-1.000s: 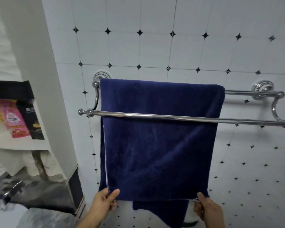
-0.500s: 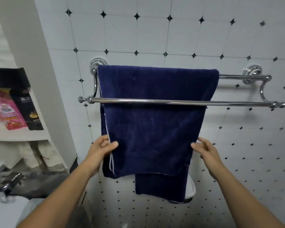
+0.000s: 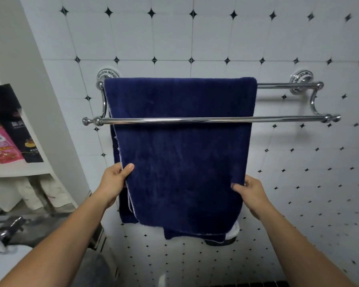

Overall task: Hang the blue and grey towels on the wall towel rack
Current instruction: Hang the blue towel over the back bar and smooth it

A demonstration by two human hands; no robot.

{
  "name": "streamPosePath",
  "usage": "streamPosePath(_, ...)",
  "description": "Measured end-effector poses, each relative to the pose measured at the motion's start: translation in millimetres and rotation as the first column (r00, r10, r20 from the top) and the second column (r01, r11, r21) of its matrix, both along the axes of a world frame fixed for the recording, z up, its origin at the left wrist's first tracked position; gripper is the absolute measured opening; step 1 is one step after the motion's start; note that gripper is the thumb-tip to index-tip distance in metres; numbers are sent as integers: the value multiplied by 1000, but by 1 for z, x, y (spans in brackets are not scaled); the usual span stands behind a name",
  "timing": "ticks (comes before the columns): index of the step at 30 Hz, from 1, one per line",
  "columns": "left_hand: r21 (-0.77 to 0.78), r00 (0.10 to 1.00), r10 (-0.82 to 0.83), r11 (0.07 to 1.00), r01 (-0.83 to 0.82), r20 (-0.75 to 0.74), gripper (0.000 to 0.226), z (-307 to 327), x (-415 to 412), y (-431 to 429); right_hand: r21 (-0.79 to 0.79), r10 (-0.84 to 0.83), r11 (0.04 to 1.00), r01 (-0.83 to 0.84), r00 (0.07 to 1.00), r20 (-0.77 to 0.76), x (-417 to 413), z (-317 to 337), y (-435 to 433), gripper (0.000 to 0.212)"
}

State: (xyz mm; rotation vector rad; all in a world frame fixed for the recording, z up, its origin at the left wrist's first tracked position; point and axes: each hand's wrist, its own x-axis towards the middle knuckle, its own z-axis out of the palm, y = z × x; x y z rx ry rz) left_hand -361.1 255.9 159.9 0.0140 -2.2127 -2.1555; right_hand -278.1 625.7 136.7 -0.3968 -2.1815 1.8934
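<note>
A dark blue towel hangs over the rear bar of the chrome wall towel rack, passing behind the front bar. It covers the rack's left and middle; the right part of both bars is bare. My left hand pinches the towel's left edge, thumb on the front. My right hand grips the right edge at the same height, thumb on the front face. A grey fabric mass shows at the bottom between my forearms; I cannot tell whether it is the grey towel.
A white pillar stands left of the rack. Beside it a shelf holds a pink packet and a black box. A small white fixture sits on the tiled wall behind the towel's lower right corner.
My hands rose from the towel's bottom hem to its side edges at mid height. The right hand, open half a second ago, now grips the right edge.
</note>
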Motion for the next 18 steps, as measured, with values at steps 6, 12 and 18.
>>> streamPosePath(6,-38,997,-12,999,14,72,16,-11,14,1,19,10,1000,-12,995,102,23,-20,6,31)
streamPosePath(12,-117,997,-65,991,61,-33,19,32,23,2,667,-191,735,126,981,25,29,62,12,52)
streamPosePath(18,-436,889,212,810,-392,-406,28,109,54,-7,512,-302,596,619,763,-571,28,182,3,40)
